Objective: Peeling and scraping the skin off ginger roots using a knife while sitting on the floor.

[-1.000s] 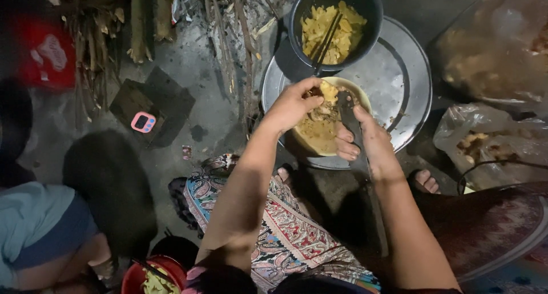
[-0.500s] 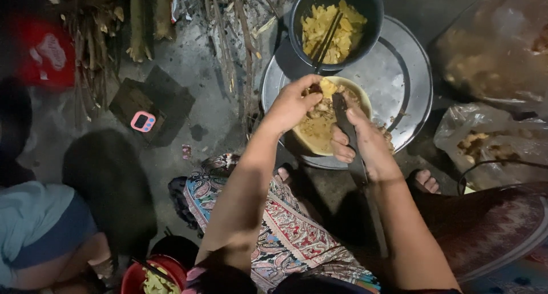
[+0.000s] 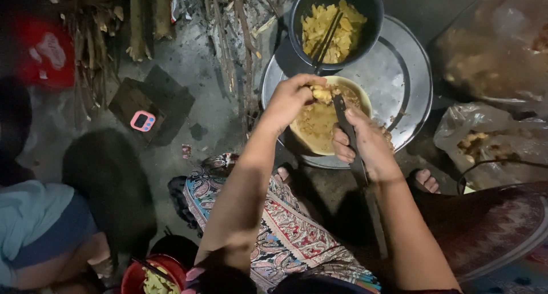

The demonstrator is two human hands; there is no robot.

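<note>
My left hand (image 3: pixel 292 100) pinches a pale yellow piece of food (image 3: pixel 321 93) over a cream bowl (image 3: pixel 311 140) that holds yellowish scraps. My right hand (image 3: pixel 365 140) grips a dark knife (image 3: pixel 343 116), its blade pointing up toward the food piece. The bowl sits on a round metal tray (image 3: pixel 399 83). Behind it on the tray stands a dark pot (image 3: pixel 337 25) full of yellow cut pieces with two dark sticks in it. My patterned skirt (image 3: pixel 285 231) and bare toes (image 3: pixel 425 181) show below.
Dry sticks and firewood (image 3: pixel 137 25) lie at the top left. A small pink timer (image 3: pixel 142 121) rests on a dark block. A person in a light blue top (image 3: pixel 34 225) crouches at the left. A red bowl (image 3: pixel 142 277) sits at the bottom; plastic bags (image 3: pixel 491 140) lie right.
My left hand has turned the food piece slightly and shifted a little to the left over the bowl. The knife hand has stayed nearly in place.
</note>
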